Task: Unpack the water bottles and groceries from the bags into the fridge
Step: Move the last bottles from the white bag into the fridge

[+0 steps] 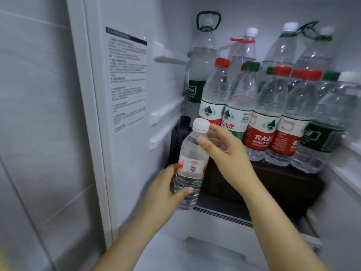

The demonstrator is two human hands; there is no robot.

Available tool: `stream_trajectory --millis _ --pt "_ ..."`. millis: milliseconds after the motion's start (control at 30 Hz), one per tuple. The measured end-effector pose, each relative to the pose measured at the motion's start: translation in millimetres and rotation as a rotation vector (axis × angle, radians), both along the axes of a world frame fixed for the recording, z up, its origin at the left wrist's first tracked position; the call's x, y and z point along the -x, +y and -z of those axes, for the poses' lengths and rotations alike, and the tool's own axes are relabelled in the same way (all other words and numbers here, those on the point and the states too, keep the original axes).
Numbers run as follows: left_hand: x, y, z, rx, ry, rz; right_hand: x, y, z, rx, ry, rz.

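Observation:
A small clear water bottle (192, 163) with a white cap and a white-and-red label is held in front of the open fridge, tilted slightly right at the top. My left hand (166, 188) grips its lower body, thumb across the front. My right hand (224, 151) holds it near the shoulder, thumb on the front and fingers behind. Behind it, several water bottles (261, 118) with red, green and white caps stand crowded on a fridge shelf (283, 173). A black bottle (178, 139) stands at the shelf's left end, just behind the held bottle.
Larger clear bottles with carry handles (205, 53) fill the back row. The fridge's left inner wall (127, 79) carries a printed text label and white shelf rails. A tiled wall lies to the left. A drawer front (214, 227) lies below the shelf.

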State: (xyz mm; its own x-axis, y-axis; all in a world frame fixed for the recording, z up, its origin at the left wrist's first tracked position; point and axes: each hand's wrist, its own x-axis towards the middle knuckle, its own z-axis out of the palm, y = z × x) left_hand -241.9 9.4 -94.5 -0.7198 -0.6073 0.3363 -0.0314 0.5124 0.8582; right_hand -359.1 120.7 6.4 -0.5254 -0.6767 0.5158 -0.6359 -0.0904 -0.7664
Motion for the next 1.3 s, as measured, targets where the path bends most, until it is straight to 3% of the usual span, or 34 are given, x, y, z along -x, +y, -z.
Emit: stream_trajectory --millis 367,567,800,1300 --pt "-10 -1 -5 0.247 -0.099 -0.226 3 -13 -6 -0.274 0.076 -0.003" --pt "-29 13 -4 0.219 -0.048 -0.24 6 -23 -20 -0.367 0.329 0.05" --pt "-21 17 -8 0.097 -0.041 -0.095 11 -34 -30 -0.372 0.332 -0.029" --pt "5 -6 1 0.224 -0.099 -0.225 13 -61 -19 -0.306 0.364 0.085"
